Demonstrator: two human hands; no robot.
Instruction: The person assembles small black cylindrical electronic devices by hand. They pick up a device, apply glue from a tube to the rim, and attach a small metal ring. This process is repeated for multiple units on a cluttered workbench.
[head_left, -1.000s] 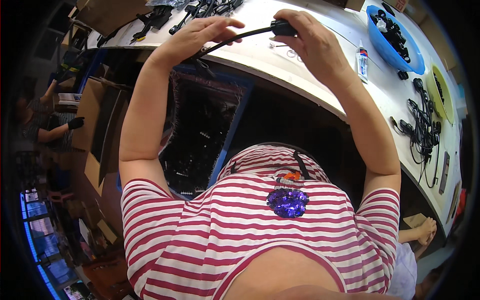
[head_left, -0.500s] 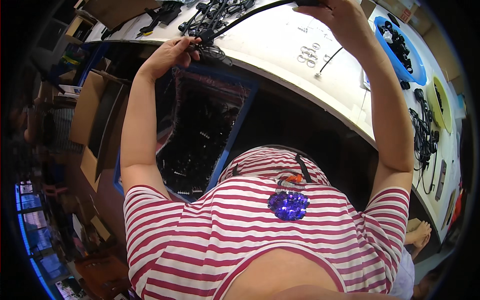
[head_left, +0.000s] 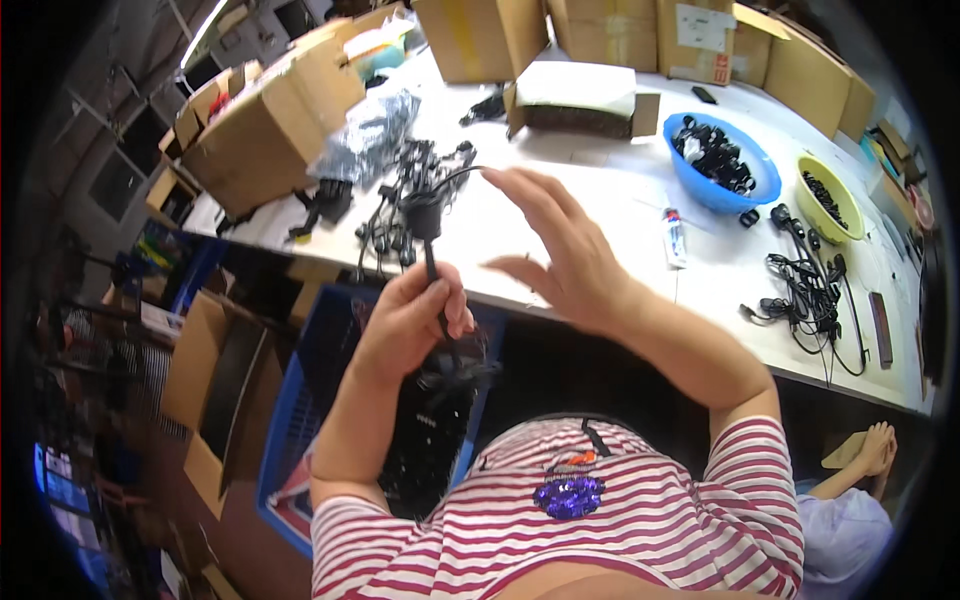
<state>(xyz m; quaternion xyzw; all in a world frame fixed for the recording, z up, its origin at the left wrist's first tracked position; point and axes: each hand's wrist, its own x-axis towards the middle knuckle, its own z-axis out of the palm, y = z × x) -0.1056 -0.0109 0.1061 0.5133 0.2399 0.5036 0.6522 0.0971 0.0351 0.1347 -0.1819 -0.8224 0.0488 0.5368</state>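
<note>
My left hand [head_left: 408,312] is closed around a black cable [head_left: 431,262], held upright in front of the table edge. On the cable above my fist sits a thick black cylindrical piece [head_left: 422,212], and a thin dark lead curves from near it toward my right fingertips. Below the fist hangs a blurred bundle of the cable, over a blue crate [head_left: 285,420] with dark contents. To the right, my right hand [head_left: 570,245] hovers over the white table, its fingers and thumb apart. The lead's tip comes close to those fingertips; whether they touch is hard to tell.
Black cables [head_left: 385,215] pile up behind my left hand. On the white table [head_left: 620,200] stand a blue basin [head_left: 765,190] and a yellow bowl [head_left: 853,220] of small black parts, a tube [head_left: 673,240] and coiled cables [head_left: 800,295]. Cardboard boxes [head_left: 600,35] line the back. Another person [head_left: 845,530] sits at lower right.
The view has tilted up. My right hand has come back toward my left and no longer holds the stretched cable. My left hand now holds the cable upright, with the thick piece above it.
</note>
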